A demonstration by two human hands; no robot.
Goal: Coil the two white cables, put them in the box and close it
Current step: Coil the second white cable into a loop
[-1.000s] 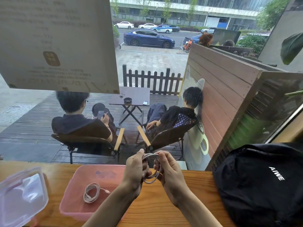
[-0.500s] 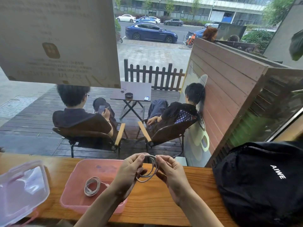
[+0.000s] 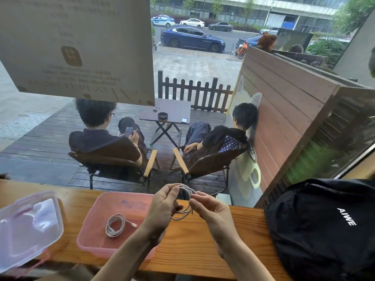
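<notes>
While one coiled white cable lies inside the open pink box, left hand and right hand pinch the second cable's loops above the wooden counter, fingers curled.

The left hand covers part of the cable loops it holds, so their count cannot be told. The left forearm hides the pink box's near right corner. The clear lid and the black backpack are cut off by picture edges. Print on the window poster is too faint to read.
</notes>
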